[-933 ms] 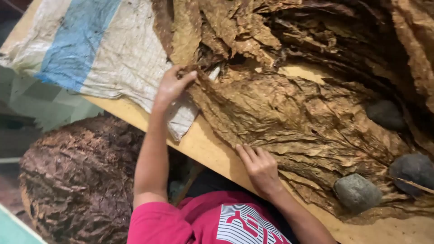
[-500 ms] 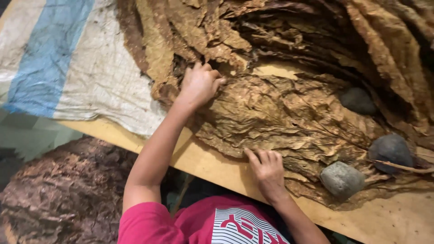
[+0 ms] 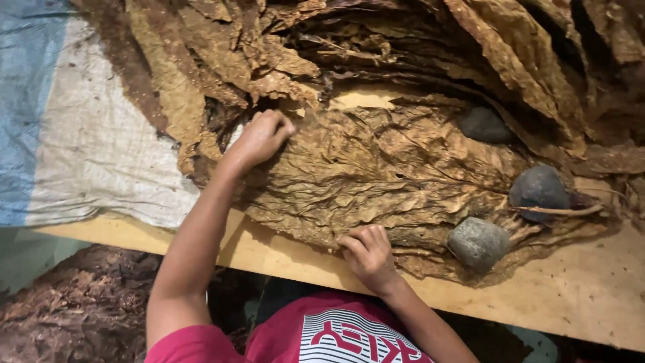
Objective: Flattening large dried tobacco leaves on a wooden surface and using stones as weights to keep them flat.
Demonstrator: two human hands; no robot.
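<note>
The left hand [image 3: 261, 138] rests at about 10 o'clock from the centre of the view, fingers curled together, knuckles up, pressed onto the upper left edge of the spread leaf [image 3: 376, 175]. Whether the fingers pinch the leaf edge cannot be told; they are in contact with it. The left forearm runs down toward 7 o'clock, over the edge of the wooden board [image 3: 578, 296].

The right hand [image 3: 368, 252] lies at 6 o'clock, fingers bent and held together, fingertips pressed on the near edge of the same leaf where it meets the board. It grips nothing that shows.

The spread leaf is large, brown and wrinkled, lying flat on the board between the two hands and extending toward 3 o'clock. Its stem end points to 3 o'clock.

Three stones sit on the right part of the leaf. The grey stone [image 3: 478, 243] lies at 4 o'clock, near the right hand but apart from it. The dark round stone [image 3: 539, 190] lies just beyond it at 3 o'clock. The third stone [image 3: 485, 125] lies at 2 o'clock, partly under overhanging leaves.

A heap of dried leaves [image 3: 416, 47] fills the area from 11 to 2 o'clock. A woven sack [image 3: 74, 148], white with a blue stripe, covers the board at 9 o'clock. A dark leaf pile [image 3: 74, 309] lies below the board at 8 o'clock. The red shirt [image 3: 336, 336] shows at 6 o'clock.
</note>
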